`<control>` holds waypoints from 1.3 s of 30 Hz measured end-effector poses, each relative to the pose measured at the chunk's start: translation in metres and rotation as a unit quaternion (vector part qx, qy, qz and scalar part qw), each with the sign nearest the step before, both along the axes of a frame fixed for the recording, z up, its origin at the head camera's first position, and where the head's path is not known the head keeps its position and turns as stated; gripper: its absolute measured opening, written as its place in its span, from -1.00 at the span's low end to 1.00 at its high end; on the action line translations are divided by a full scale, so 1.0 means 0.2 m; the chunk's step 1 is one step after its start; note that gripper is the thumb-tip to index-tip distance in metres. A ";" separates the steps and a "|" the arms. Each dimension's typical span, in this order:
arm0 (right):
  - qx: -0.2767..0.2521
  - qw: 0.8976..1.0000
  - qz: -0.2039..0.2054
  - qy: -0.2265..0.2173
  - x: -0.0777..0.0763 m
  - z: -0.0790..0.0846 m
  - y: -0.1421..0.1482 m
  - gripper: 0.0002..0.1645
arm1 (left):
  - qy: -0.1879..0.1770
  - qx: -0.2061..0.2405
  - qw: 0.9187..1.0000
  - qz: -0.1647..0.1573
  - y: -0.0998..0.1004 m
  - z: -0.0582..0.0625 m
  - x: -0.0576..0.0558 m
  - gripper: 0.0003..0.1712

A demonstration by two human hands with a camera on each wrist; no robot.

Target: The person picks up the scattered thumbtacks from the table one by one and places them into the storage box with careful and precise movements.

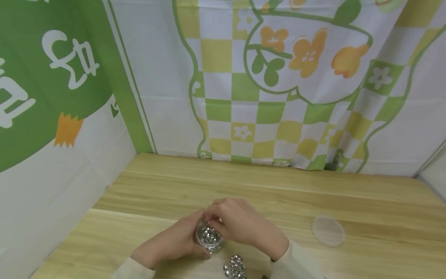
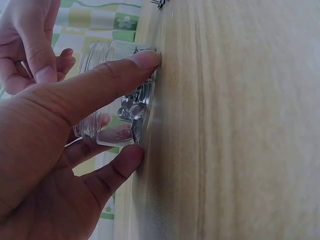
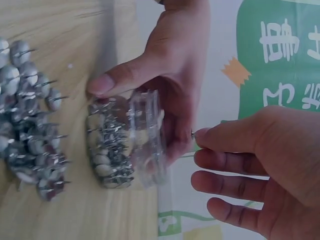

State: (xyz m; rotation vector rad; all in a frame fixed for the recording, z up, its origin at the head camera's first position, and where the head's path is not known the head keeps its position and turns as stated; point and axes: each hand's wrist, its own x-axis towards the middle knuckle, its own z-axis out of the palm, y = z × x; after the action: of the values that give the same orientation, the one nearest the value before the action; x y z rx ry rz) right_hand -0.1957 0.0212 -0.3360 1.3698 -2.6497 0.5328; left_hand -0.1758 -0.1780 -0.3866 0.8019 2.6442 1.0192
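A clear round plastic jar (image 1: 214,247) stands on the wooden table, partly filled with silver thumbtacks (image 1: 210,235). My left hand (image 1: 175,237) holds the jar from its left side, thumb and fingers around the wall. Above the open mouth is my right hand (image 1: 237,221); in the right wrist view its thumb and forefinger pinch a thumbtack (image 3: 193,134), only a bit of which shows past the fingertips. A heap of loose thumbtacks (image 1: 237,268) lies on the table just in front of the jar, many with their points sticking out sideways.
To the right lies a round translucent lid (image 1: 328,231), flat on the wooden table (image 1: 265,186). A patterned cloth (image 1: 244,112) hangs along the table's back edge, and a green and white cloth (image 1: 42,97) along the left.
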 end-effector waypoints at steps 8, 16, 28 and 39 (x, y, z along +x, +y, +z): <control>-0.016 1.000 0.001 -0.001 -0.01 -0.04 0.02 -0.96 | -0.009 -0.007 1.000 0.002 0.00 0.01 0.00 -0.13; -0.030 0.999 -0.005 0.015 -0.02 -0.06 0.01 -0.97 | -0.002 -0.005 1.000 0.004 -0.01 0.00 0.01 -0.08; 0.030 0.999 -0.021 -0.028 -0.02 -0.01 0.07 -0.96 | -0.006 -0.005 1.000 0.008 -0.01 0.00 0.01 -0.16; 0.067 0.995 -0.002 -0.080 0.01 0.08 0.13 -0.91 | -0.011 0.000 1.000 0.015 0.00 0.00 0.01 -0.15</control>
State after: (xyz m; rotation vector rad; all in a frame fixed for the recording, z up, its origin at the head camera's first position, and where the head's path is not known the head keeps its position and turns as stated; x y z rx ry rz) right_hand -0.1946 0.0470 -0.3205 1.4126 -2.8638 0.4922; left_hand -0.1745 -0.1786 -0.3869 0.7504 2.6454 1.0287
